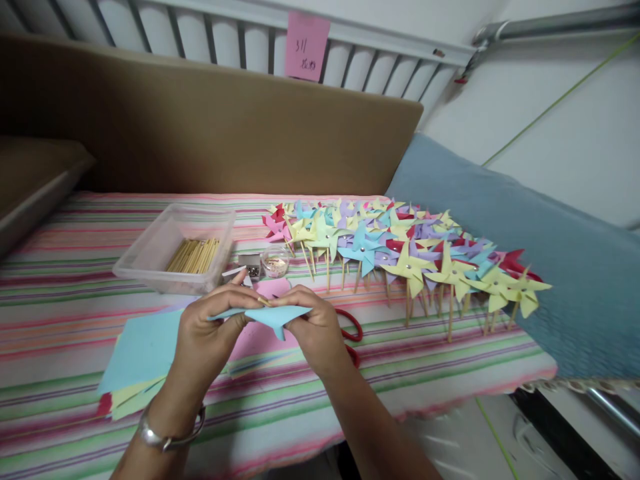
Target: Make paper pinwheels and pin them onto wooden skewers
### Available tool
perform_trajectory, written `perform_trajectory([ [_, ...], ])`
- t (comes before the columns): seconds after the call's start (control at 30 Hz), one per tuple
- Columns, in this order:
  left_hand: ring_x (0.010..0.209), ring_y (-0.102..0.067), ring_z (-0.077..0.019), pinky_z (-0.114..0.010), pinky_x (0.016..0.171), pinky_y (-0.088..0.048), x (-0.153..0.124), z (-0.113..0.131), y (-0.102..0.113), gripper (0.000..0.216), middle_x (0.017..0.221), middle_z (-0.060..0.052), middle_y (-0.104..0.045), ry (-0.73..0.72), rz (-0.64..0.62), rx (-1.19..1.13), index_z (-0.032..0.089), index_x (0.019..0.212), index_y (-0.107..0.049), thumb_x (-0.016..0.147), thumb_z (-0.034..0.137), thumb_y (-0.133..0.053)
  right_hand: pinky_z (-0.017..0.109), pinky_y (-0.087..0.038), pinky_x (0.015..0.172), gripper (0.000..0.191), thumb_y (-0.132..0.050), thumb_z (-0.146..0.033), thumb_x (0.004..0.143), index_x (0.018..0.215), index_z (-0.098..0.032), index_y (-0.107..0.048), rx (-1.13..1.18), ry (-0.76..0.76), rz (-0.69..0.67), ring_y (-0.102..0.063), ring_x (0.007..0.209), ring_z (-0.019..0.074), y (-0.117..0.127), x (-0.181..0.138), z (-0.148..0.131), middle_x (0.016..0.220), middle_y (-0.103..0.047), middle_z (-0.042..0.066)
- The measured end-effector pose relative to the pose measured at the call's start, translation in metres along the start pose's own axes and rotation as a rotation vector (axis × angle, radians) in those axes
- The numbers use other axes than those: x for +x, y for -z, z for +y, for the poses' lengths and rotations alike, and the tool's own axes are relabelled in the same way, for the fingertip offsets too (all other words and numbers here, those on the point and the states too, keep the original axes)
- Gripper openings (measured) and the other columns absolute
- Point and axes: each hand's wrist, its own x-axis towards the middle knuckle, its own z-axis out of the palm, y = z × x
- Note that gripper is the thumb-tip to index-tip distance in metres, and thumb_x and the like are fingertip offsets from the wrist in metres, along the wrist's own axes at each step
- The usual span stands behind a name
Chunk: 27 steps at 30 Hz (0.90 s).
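Head view: left fingers [225,301] and right fingers [303,298] pinch blue paper [275,316].

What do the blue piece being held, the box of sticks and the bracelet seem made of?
Blue piece: matte paper or thin card, given its thin edges. Box: probably plastic; see-through, slightly cloudy walls. Sticks: likely wood or bamboo, plain tan. Bracelet: apparently polished metal; silvery, bright highlights.

The left hand [207,320] and right hand [316,330] pinch a folded light-blue paper [280,316] between fingers and thumbs. Beyond the left hand, a clear plastic tub [143,259] holds wooden sticks [195,257]; coloured sheets [143,347] lie left of that hand. Red-handled scissors [359,326] lie beside the right hand; farther right stand many multicoloured pinwheels [409,267].
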Motion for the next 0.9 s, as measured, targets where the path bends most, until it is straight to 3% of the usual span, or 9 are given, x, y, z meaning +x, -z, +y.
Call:
perform_trajectory([
  [0.33,0.084,-0.066,-0.0155,-0.043,0.105,-0.039,-0.0007,-0.0009,-0.0016,0.015,0.087,0.002,-0.073,-0.048,0.053,0.070,0.025,0.078,-0.070,0.075,0.010,-0.068,0.026,-0.049,0.067,0.027,-0.065,-0.005,0.069,0.080,-0.026,-0.078,-0.012,0.051,0.005,-0.060,0.070,0.0140,0.0031,0.0006,-0.0006,0.074,-0.065,0.001],
  [0.9,0.079,-0.067,-0.0155,-0.046,0.105,-0.040,0.0000,0.0022,-0.0022,0.020,0.080,0.002,-0.072,-0.036,0.057,0.033,0.025,0.075,-0.070,0.074,0.006,-0.065,0.025,-0.048,0.066,0.034,-0.066,-0.002,0.068,0.084,-0.029,-0.078,-0.005,0.089,-0.026,-0.061,0.072,0.0138,0.0039,-0.0004,0.0021,0.075,-0.064,0.001],
])
